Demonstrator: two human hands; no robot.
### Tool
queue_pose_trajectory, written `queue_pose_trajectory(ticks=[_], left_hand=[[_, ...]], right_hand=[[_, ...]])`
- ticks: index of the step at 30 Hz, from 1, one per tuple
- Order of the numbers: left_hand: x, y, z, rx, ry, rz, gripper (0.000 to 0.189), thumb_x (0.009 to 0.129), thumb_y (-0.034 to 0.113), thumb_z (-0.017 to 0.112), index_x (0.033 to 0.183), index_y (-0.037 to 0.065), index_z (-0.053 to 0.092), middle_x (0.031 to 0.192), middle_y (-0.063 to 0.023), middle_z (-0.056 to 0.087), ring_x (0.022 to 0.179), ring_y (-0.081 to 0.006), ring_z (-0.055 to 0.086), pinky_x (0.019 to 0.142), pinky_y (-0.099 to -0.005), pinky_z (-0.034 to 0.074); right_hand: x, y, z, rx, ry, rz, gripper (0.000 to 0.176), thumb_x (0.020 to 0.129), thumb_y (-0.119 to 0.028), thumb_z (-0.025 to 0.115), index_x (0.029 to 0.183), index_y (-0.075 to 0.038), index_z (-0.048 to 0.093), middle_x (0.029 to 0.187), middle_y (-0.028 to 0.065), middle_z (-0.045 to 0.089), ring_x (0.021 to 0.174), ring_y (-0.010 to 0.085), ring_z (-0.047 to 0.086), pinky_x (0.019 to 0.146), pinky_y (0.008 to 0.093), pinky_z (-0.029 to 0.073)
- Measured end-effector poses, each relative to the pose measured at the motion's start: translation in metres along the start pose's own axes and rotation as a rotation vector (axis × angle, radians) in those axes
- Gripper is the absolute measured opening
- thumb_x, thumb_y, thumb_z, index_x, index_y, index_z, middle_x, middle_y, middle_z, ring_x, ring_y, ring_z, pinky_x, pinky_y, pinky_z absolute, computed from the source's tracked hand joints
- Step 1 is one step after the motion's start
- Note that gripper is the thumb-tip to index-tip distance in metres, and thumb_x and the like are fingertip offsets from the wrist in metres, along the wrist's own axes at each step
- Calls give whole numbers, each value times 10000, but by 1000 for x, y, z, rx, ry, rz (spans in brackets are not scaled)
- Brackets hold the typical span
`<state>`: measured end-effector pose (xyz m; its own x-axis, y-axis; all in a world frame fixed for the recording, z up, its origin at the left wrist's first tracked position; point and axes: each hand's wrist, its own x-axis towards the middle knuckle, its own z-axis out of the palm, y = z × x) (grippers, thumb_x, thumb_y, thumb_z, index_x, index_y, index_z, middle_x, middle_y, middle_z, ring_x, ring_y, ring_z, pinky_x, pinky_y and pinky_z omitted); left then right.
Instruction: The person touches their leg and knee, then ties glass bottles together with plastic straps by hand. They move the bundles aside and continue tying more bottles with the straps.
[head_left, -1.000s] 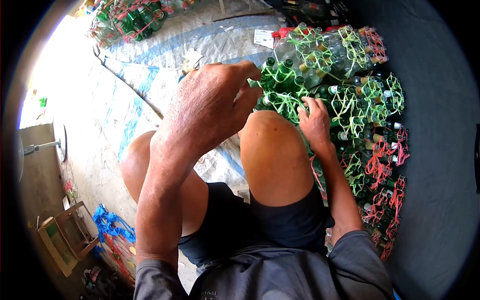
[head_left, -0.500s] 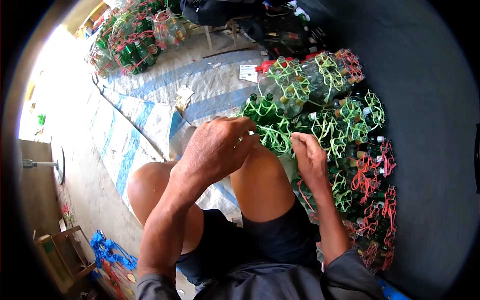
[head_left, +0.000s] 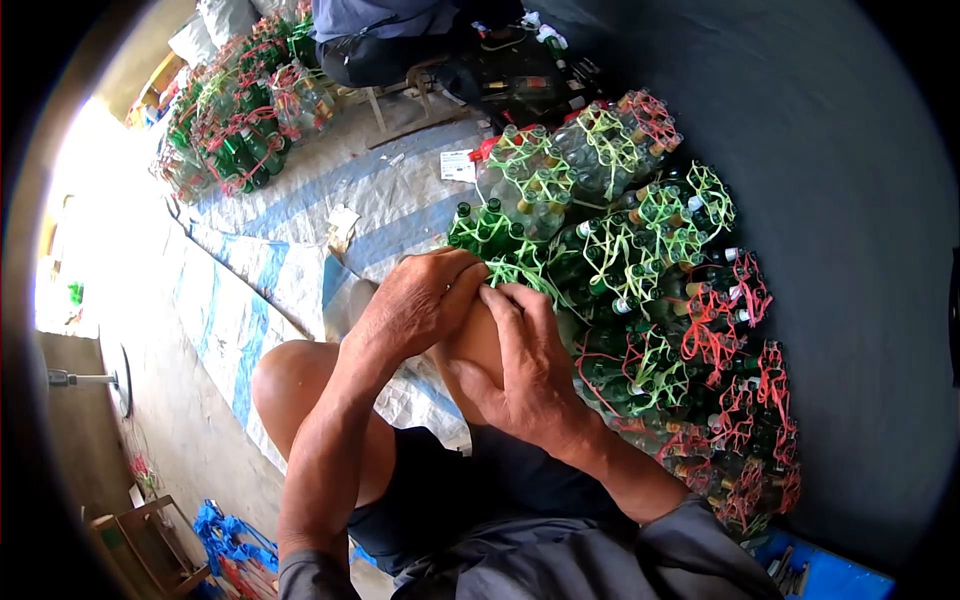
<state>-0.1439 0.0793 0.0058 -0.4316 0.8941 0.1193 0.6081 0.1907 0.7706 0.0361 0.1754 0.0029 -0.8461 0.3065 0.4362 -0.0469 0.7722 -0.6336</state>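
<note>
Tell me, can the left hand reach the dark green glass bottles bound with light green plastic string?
Probably yes: the left hand is close beside the dark green glass bottles, and nothing lies between them.

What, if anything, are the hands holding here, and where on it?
Left hand and right hand pinch the green string where it leaves the nearest bottle bundle; fingers hide the exact grip.

green bottles (head_left: pixel 487 232) in green twine (head_left: pixel 520 270)

The person wears a grey shirt (head_left: pixel 600 565) and dark navy shorts (head_left: pixel 440 495).
</note>
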Motion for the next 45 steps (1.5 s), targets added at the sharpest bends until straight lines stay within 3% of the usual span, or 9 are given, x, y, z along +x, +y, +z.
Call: queue_pose_trajectory(ticks=[7,14,16,18,20,24,35,42,45], left_hand=[[-2,-3,4,70,4,57,249,1054,182,597,1114,-13,739,1039,-261,723,990,-476,703,848,-526,553],[-38,32,-28,112,-2,-270,236,1007,161,680,1174,23,775,1159,-208,758,1056,-429,735,910,-467,580],[-55,30,-35,143,81,-238,229,958,149,705,1131,17,775,1143,-202,773,1031,-425,746,916,-464,580],[-64,44,-53,250,48,-298,249,970,120,731,1180,-10,760,1122,-185,788,1019,-355,770,880,-425,592],[-74,33,-56,307,155,-356,226,953,148,698,1111,3,769,1102,-213,775,1035,-427,745,911,-469,572],[-87,13,-60,352,151,-513,275,953,183,705,1148,2,773,1044,-230,793,999,-430,761,907,-474,582],[-94,10,-53,201,351,-504,322,950,281,682,1154,53,783,965,-250,781,917,-415,771,829,-470,584],[-97,11,-59,242,308,-435,332,940,270,673,1155,41,780,962,-254,780,920,-422,767,826,-472,579],[-96,17,-61,196,342,-533,333,940,266,666,1153,37,780,966,-252,783,917,-423,767,832,-468,579]], right_hand=[[-4,5,-1,40,33,-12,741,902,-228,829,1498,77,513,1371,254,529,1227,448,593,1055,510,528],[-8,10,-2,56,73,3,721,898,-234,829,1480,72,534,1364,247,552,1229,445,612,1044,506,541],[-8,11,-3,59,89,-8,708,900,-234,829,1471,73,543,1359,246,557,1224,446,619,1038,502,545],[-8,11,-3,59,98,-10,696,904,-234,827,1459,80,549,1350,256,557,1214,446,623,1033,496,549],[-8,13,-3,62,101,-18,697,905,-237,824,1459,83,547,1349,263,555,1215,448,622,1035,498,547],[-8,14,-2,58,111,-34,687,914,-246,807,1457,87,548,1338,270,552,1201,455,621,1039,509,542],[-11,14,-6,40,98,3,712,900,-255,802,1479,69,543,1361,236,537,1233,438,598,1064,501,532],[-11,17,-3,34,121,6,722,893,-258,801,1487,62,542,1366,226,535,1236,425,599,1048,489,553],[-11,16,-3,27,119,2,722,893,-253,797,1490,61,538,1365,228,534,1234,431,599,1046,492,553]])
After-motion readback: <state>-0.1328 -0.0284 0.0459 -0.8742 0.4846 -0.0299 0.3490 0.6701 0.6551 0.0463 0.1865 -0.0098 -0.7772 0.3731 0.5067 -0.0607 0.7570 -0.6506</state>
